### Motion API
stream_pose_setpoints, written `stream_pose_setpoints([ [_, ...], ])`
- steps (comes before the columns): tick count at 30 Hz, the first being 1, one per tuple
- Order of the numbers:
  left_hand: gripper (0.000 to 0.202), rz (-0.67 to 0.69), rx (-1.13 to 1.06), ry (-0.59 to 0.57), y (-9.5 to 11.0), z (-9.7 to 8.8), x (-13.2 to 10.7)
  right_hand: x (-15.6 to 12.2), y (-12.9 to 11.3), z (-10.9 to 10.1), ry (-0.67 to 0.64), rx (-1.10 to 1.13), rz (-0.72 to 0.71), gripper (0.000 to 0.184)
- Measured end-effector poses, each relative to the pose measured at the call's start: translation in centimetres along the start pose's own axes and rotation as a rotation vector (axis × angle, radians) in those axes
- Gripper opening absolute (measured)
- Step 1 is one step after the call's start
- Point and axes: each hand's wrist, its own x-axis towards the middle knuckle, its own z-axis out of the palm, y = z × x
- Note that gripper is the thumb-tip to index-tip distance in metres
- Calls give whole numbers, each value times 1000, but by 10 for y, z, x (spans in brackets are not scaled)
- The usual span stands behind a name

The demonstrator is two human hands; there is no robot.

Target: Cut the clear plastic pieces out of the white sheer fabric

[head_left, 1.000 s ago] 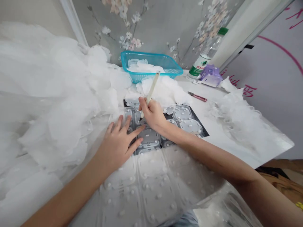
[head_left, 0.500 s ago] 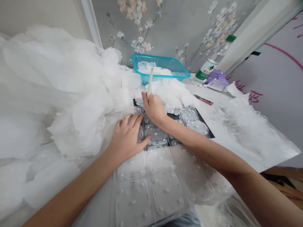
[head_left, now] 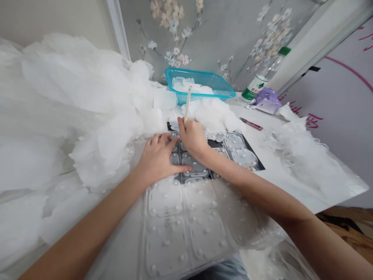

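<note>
My right hand is closed around a slim, pale, pen-like tool. Its upper end points up; the lower tip is hidden behind my fingers. Beneath both hands lies a clear moulded plastic sheet with rows of rounded rectangular shapes and small raised dots. Part of it rests over a black mat, and its near end reaches toward my lap. My left hand presses on the sheet with fingers apart, just left of my right hand, thumb stretched toward the middle.
A big heap of white translucent pieces fills the left side. A blue basket holds similar pieces, with more piled before it. To the right are a red-handled tool, a bottle, a purple packet and plastic scraps.
My left hand's fingers have shifted, with the index finger now reaching close to my right hand. The right hand keeps its grip and barely moves. The view has shifted slightly.
</note>
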Motion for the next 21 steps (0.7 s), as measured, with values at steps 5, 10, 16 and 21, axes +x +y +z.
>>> stream_pose_setpoints([
  [5, 87, -4, -13, 8, -1, 2, -1, -12, 4, 2, 20, 53, -44, 33],
  [10, 87, -1, -22, 8, -1, 3, -2, -19, 3, -2, 6, 143, -51, 31],
  [16, 89, -2, -18, 29, -2, 4, -2, -18, -1, -6, -62, 128, -18, 35],
  [21, 88, -1, -32, 28, -2, 4, -2, -14, -1, -8, -154, 169, -47, 39],
])
